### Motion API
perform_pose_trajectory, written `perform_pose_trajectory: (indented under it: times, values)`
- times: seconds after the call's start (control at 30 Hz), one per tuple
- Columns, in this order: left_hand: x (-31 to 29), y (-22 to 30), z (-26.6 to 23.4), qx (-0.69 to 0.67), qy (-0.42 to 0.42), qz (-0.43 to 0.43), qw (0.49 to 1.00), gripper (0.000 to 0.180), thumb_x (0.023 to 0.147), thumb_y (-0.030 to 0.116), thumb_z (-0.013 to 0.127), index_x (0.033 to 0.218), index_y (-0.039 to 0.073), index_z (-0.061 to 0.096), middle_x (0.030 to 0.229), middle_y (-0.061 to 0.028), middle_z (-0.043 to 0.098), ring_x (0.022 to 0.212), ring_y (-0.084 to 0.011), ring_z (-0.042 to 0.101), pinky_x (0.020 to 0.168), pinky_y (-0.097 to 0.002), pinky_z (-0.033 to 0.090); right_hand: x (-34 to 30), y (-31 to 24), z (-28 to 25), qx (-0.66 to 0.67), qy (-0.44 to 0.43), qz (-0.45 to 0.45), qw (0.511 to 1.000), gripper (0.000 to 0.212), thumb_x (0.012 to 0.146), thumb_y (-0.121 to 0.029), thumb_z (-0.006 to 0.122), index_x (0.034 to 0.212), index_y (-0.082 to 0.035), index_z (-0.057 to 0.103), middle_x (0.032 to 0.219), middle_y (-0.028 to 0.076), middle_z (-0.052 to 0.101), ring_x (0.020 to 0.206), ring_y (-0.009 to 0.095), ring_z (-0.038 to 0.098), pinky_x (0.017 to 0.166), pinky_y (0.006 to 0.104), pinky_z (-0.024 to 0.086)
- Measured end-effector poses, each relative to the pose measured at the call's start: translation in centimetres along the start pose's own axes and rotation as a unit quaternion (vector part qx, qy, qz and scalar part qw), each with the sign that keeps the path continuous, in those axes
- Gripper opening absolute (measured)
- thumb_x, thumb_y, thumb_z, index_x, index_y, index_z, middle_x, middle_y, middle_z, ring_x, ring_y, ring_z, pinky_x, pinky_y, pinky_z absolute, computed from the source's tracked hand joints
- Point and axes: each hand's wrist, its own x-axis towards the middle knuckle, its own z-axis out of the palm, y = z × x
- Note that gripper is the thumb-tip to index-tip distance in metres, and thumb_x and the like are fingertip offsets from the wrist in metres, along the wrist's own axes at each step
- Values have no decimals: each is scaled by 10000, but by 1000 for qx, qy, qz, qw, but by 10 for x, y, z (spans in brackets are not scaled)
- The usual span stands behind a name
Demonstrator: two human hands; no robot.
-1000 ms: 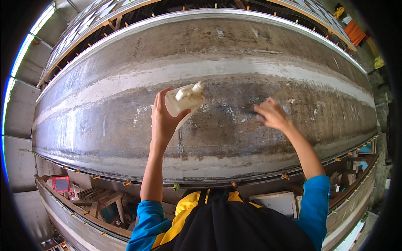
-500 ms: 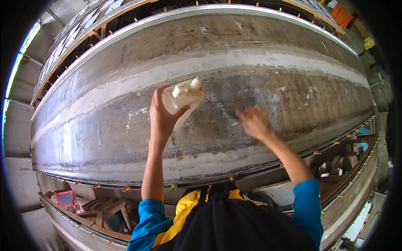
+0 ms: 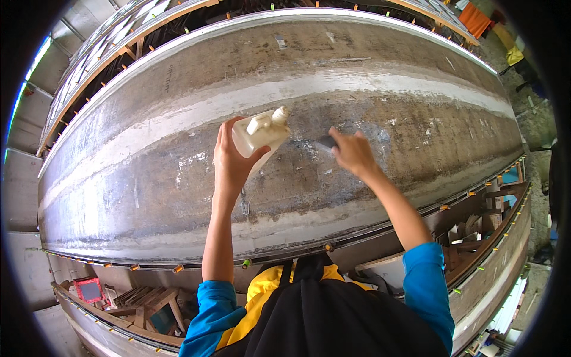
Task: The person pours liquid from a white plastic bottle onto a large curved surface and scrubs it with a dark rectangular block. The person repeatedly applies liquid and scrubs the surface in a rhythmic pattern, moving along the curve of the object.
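Note:
My left hand (image 3: 229, 162) grips a cream plastic jug (image 3: 260, 134), tilted with its capped spout pointing up and right over a long grey concrete slab (image 3: 148, 178). My right hand (image 3: 354, 153) presses a small dark pad (image 3: 325, 143) flat on the slab just right of the jug. The concrete around the pad looks dark and wet, with pale scuffed patches further right. Both blue sleeves come up from the lower edge.
A lighter band (image 3: 369, 89) runs along the slab's far half. Metal formwork edges with small coloured pegs (image 3: 246, 262) border the near side. Below lie wooden pallets (image 3: 146, 300) and a red box (image 3: 89, 290). Orange cloth (image 3: 474, 18) hangs at the top right.
My right hand has slid leftwards along the slab, from well right of the jug to close beside it. The left hand and jug have stayed nearly still.

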Motion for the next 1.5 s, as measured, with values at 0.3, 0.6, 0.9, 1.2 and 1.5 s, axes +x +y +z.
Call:
perform_pose_trajectory:
  times: [0.3,0.6,0.9,1.2,1.5]
  values:
    - [-7,-29,-3,24,16,-20,999,709,551,184,840,1153,57,488,1096,-133,562,1007,-312,558,847,-400,475,-21,-58,-1,-39,-29,60,997,339,791,-62,588,1124,-91,535,565,33,551,521,174,524,869,458,425]
    - [-1,-22,-4,3,-10,-39,999,698,558,190,839,1150,67,491,1087,-130,566,1007,-308,555,853,-404,466,-72,19,-35,-79,12,288,954,257,805,-93,607,1054,-102,542,605,72,603,537,154,594,552,368,503]
    - [9,-14,4,-8,-30,-11,999,686,568,175,837,1146,62,486,1071,-150,572,992,-319,564,842,-412,472,-63,-36,-17,-29,0,198,980,258,825,-84,587,1075,-90,523,584,67,597,482,163,551,705,391,478]
    - [11,-24,4,-10,-50,1,999,692,557,159,841,1147,68,489,1069,-143,575,995,-309,565,842,-398,471,-63,-32,-22,4,-39,178,983,373,795,-92,633,1146,-114,508,612,42,591,572,176,576,843,396,443]
    - [15,-28,7,-28,-51,3,998,680,557,148,840,1138,64,497,1061,-135,581,985,-301,571,838,-396,473,-54,-39,23,-240,33,227,943,232,817,-57,549,1044,-100,529,486,8,468,390,132,423,540,304,452]
